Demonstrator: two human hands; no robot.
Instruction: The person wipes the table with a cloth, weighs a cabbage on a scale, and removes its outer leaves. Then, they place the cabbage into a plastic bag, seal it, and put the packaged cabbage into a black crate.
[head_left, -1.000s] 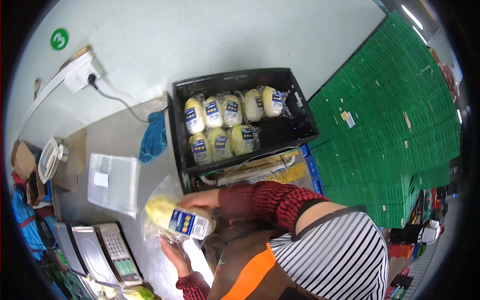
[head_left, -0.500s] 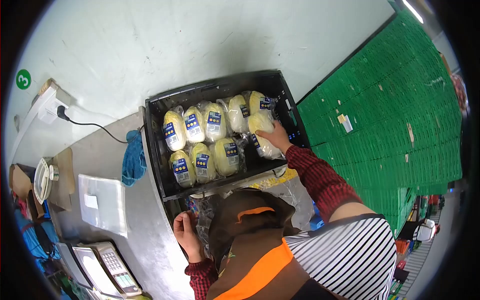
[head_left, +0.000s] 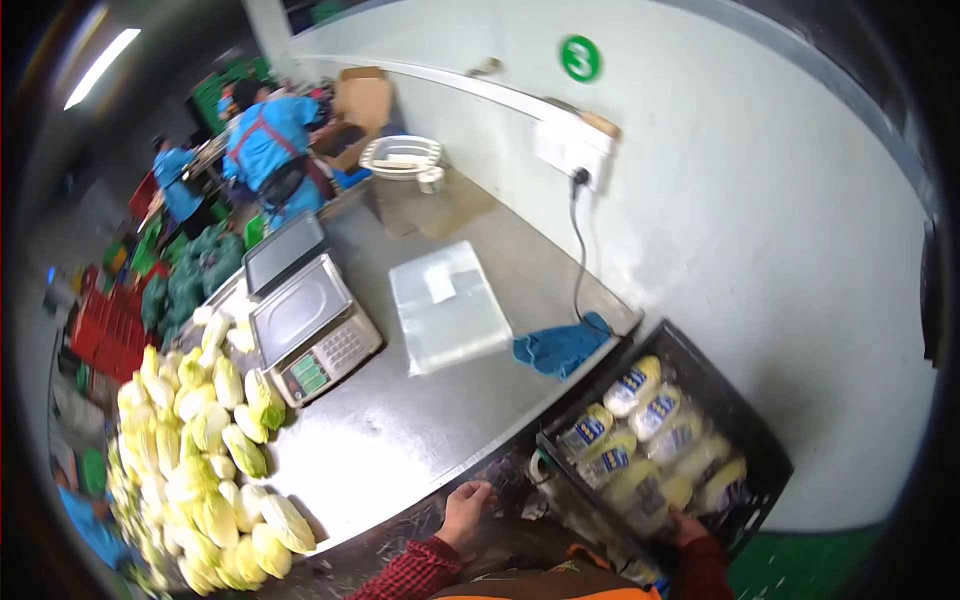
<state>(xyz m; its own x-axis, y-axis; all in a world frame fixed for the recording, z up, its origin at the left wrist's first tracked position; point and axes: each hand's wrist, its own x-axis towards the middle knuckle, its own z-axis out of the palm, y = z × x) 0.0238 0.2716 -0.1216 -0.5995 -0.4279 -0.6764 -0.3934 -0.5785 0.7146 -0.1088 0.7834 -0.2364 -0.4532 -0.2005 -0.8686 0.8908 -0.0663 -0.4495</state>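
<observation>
A black crate (head_left: 768, 462) at lower right holds several plastic-wrapped napa cabbages (head_left: 657, 412) with blue labels, lying in rows. My right hand (head_left: 685, 530) is inside the crate's near end, against a wrapped cabbage (head_left: 675, 492); blur and its own angle hide its fingers. At the table's front edge, my left hand (head_left: 466, 508) hovers with its fingers curled in and nothing visible in them. Loose unwrapped napa cabbages (head_left: 205, 450) lie heaped on the table's left.
On the metal table (head_left: 400, 420) are a digital scale (head_left: 315, 335), a stack of clear plastic bags (head_left: 450, 305) and a blue cloth (head_left: 562, 347). A black cord (head_left: 578, 240) runs down from a wall socket. People in blue (head_left: 270, 145) work farther back.
My view has swung left, bringing the scale and cabbage heap into sight and putting the crate at lower right. My right hand has shifted toward the crate's near side.
</observation>
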